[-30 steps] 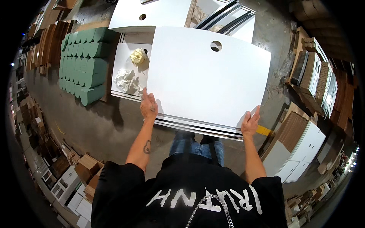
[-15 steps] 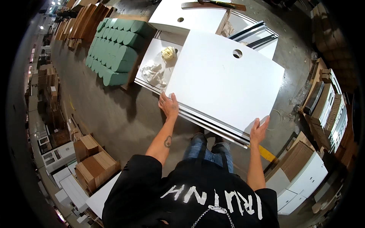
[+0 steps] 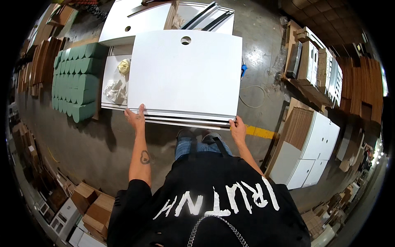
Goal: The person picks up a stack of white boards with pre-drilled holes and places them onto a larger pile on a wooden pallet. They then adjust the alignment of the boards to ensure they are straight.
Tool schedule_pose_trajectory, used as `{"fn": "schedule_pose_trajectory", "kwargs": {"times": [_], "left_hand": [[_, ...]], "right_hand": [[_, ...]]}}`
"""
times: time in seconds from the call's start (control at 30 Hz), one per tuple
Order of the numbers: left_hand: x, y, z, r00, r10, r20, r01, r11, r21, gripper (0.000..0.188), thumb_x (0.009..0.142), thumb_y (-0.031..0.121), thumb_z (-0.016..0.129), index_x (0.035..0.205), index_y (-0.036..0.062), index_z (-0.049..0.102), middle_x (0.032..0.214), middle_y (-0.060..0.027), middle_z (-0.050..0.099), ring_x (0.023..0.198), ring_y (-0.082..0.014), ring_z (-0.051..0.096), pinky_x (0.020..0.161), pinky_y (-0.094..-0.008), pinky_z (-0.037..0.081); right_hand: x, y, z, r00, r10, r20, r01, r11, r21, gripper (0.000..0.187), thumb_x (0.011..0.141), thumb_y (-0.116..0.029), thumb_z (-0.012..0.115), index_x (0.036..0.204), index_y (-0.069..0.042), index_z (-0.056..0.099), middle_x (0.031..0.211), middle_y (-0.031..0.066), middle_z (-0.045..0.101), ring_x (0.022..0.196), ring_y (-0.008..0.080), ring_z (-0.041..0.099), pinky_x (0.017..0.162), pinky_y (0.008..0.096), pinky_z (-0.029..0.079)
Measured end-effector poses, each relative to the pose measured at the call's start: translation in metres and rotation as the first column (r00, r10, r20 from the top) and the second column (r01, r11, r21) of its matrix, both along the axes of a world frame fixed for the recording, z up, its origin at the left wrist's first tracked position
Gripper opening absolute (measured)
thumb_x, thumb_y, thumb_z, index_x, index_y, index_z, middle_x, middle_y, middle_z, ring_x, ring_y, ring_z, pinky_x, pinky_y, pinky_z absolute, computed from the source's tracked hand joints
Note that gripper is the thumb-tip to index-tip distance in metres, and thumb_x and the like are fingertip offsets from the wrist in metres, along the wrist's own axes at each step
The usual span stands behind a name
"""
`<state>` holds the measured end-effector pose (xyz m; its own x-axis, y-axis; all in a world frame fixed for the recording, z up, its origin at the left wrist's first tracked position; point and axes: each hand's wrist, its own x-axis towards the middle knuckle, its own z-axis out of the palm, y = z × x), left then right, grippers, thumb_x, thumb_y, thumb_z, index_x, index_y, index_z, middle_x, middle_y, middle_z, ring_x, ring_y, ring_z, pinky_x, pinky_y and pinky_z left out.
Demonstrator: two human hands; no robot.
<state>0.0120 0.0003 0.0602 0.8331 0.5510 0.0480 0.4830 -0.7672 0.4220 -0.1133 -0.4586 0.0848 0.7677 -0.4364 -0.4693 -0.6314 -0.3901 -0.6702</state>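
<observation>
A large white panel (image 3: 185, 74) with a slightly curved far edge and a round hole lies flat in front of me, above other white boards (image 3: 189, 122) whose edges show along the near side. My left hand (image 3: 136, 118) closes on its near left corner, thumb toward the top. At the near right corner my right hand (image 3: 238, 128) grips the edge; part of its fingers is hidden. Left of the panel, an open white compartment holds crumpled white paper (image 3: 116, 91) and a yellowish crumpled ball (image 3: 124, 66). Dark metal rails (image 3: 205, 16) lie beyond the panel's far edge.
Stacked green rounded blocks (image 3: 78, 78) stand to the left. A blue tool (image 3: 244, 71) sits right of the panel, near a looped hose. White boards with cardboard (image 3: 300, 173) are stacked at the right. A yellow line (image 3: 260, 131) marks the floor. Cardboard boxes (image 3: 98, 210) stand lower left.
The view has turned, so the panel now sits squarer and further left. My right hand has gone from fingers extended beside the corner to gripping it. The blue tool has come into view.
</observation>
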Motion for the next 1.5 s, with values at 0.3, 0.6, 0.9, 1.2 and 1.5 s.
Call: {"fn": "schedule_pose_trajectory", "kwargs": {"times": [0.3, 0.6, 0.9, 1.2, 1.5], "left_hand": [[0.006, -0.012, 0.013, 0.995, -0.040, -0.093, 0.043, 0.998, 0.034, 0.107, 0.065, 0.070, 0.071, 0.124, -0.0122, 0.039, 0.129, -0.0310, 0.042, 0.125, -0.0456, 0.035, 0.103, -0.0541, 0.031], [0.006, -0.023, 0.020, 0.959, -0.012, -0.283, -0.004, 0.998, -0.055, 0.128, 0.064, 0.078, 0.064, 0.142, -0.0133, 0.018, 0.148, -0.0323, 0.020, 0.139, -0.0428, 0.018, 0.113, -0.0530, 0.018], [-0.004, -0.019, 0.028, 0.938, 0.038, -0.345, -0.072, 0.994, -0.086, 0.136, 0.059, 0.080, 0.067, 0.145, -0.0101, 0.012, 0.152, -0.0265, 0.016, 0.143, -0.0372, 0.014, 0.114, -0.0509, 0.018], [-0.009, -0.007, 0.014, 0.970, -0.035, -0.240, 0.006, 0.993, -0.120, 0.134, 0.060, 0.075, 0.070, 0.145, -0.0106, 0.012, 0.150, -0.0293, 0.019, 0.141, -0.0406, 0.018, 0.114, -0.0478, 0.022], [-0.016, 0.006, 0.012, 0.971, -0.077, -0.225, 0.042, 0.987, -0.158, 0.131, 0.062, 0.071, 0.072, 0.145, -0.0102, 0.012, 0.150, -0.0325, 0.015, 0.141, -0.0441, 0.017, 0.112, -0.0463, 0.025]], "right_hand": [[-0.002, -0.011, -0.018, 0.994, 0.085, 0.065, -0.077, 0.990, -0.121, 0.040, 0.083, -0.027, 0.068, 0.110, 0.001, 0.060, 0.091, 0.0171, 0.069, 0.082, 0.0270, 0.065, 0.072, 0.0359, 0.048], [0.022, -0.006, 0.011, 0.979, 0.087, -0.187, -0.130, 0.963, -0.238, 0.062, 0.074, -0.056, 0.071, 0.090, 0.003, 0.062, 0.086, 0.0203, 0.067, 0.085, 0.0347, 0.064, 0.072, 0.0425, 0.048], [0.060, -0.004, 0.045, 0.890, 0.107, -0.442, -0.216, 0.955, -0.203, 0.089, 0.063, -0.075, 0.068, 0.098, 0.007, 0.065, 0.104, 0.0268, 0.065, 0.100, 0.0386, 0.062, 0.083, 0.0462, 0.049], [0.052, -0.022, 0.004, 0.901, 0.180, -0.396, -0.290, 0.926, -0.240, 0.090, 0.061, -0.078, 0.067, 0.084, 0.009, 0.067, 0.083, 0.0261, 0.067, 0.082, 0.0367, 0.067, 0.072, 0.0440, 0.052], [0.056, -0.026, 0.002, 0.895, 0.268, -0.357, -0.357, 0.910, -0.211, 0.091, 0.061, -0.079, 0.065, 0.082, 0.009, 0.067, 0.087, 0.0277, 0.066, 0.087, 0.0399, 0.065, 0.076, 0.0449, 0.050]]}}
